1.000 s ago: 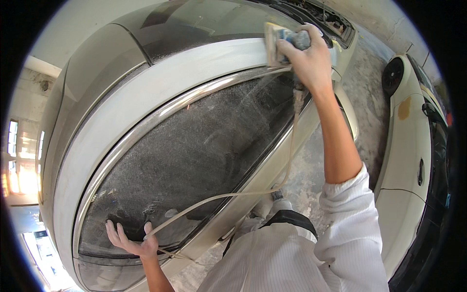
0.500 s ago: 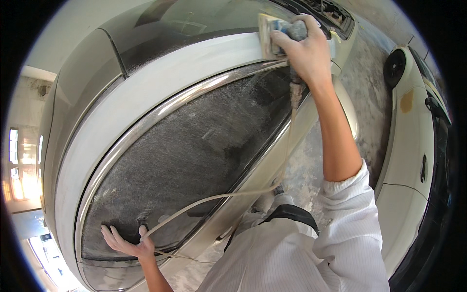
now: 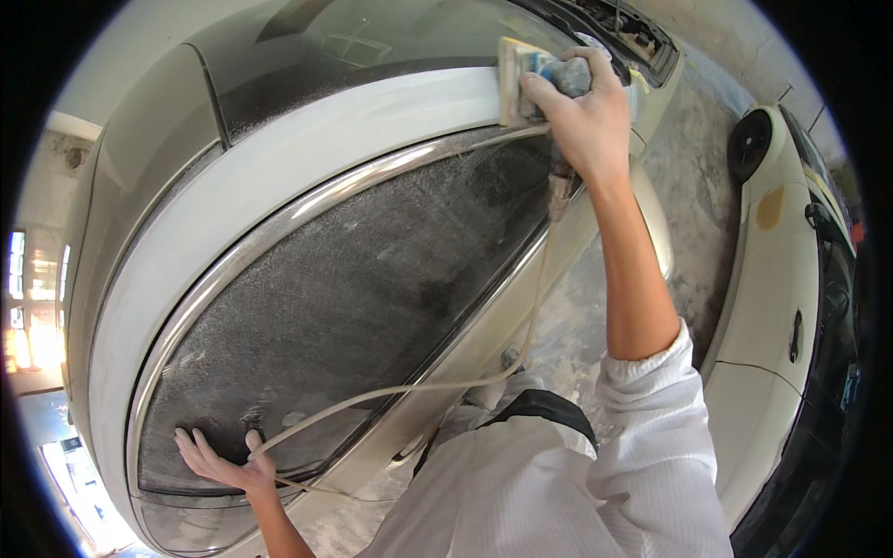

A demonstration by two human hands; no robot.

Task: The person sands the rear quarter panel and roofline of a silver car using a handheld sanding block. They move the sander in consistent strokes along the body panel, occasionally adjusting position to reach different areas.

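Note:
My right hand (image 3: 595,130) is wrapped round a dusty pneumatic sander (image 3: 535,86). Its pad, edged in yellow, rests at the front part of the white-primed roof rail (image 3: 307,135) of a car. Part of the sander is hidden behind my fingers. A pale air hose (image 3: 437,386) hangs from its handle and loops back past my left thumb. My left hand (image 3: 223,465) lies with spread fingers against the lower rear of the dust-covered side window (image 3: 326,279); the hose crosses between thumb and palm without the fingers closing on it.
Chrome trim (image 3: 279,228) curves between rail and window. A side mirror (image 3: 651,223) juts out ahead of my right forearm. Another pale car (image 3: 767,279) stands on the right, with a tan patch on its panel. Dusty concrete floor (image 3: 693,186) runs between the cars.
The view has shifted slightly. The sander, blurred before, now looks sharp and sits a little farther forward on the rail. Its hose bows differently; my left hand keeps its place on the window.

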